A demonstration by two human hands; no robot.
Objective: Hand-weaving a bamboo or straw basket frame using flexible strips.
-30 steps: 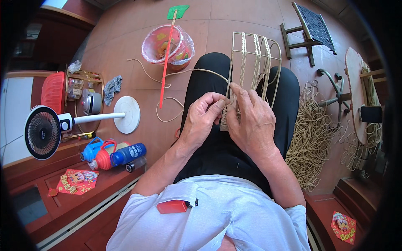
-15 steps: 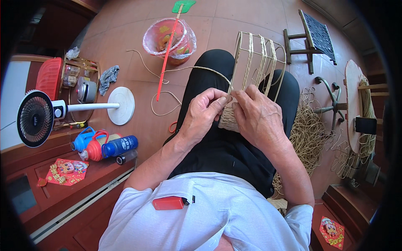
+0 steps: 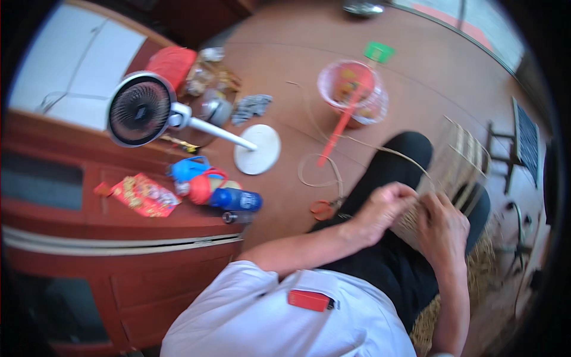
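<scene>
A partly woven straw basket (image 3: 407, 227) lies across my lap, its open frame of rods and cords (image 3: 470, 152) pointing away between my knees. My left hand (image 3: 383, 214) is closed in a pinch at the basket's left edge, where a tan straw cord (image 3: 380, 146) comes in over my left knee. My right hand (image 3: 443, 229) is closed on the weave beside it, fingertips close to the left ones. Blur and the fingers hide the exact crossing of the cord. Orange-handled scissors (image 3: 322, 208) lie beside my left thigh.
Ahead stands a plastic-lined pink bucket (image 3: 351, 89) with a red-handled green fly swatter (image 3: 345, 122) across it. A white fan (image 3: 256, 149) stands left, near several bottles (image 3: 235, 200). Heaped straw cord (image 3: 482, 265) lies right, below a folding stool (image 3: 526, 143).
My view has swung left, so everything sits farther right and is blurred. Both hands remain together at the basket's edge. The scissors show more fully.
</scene>
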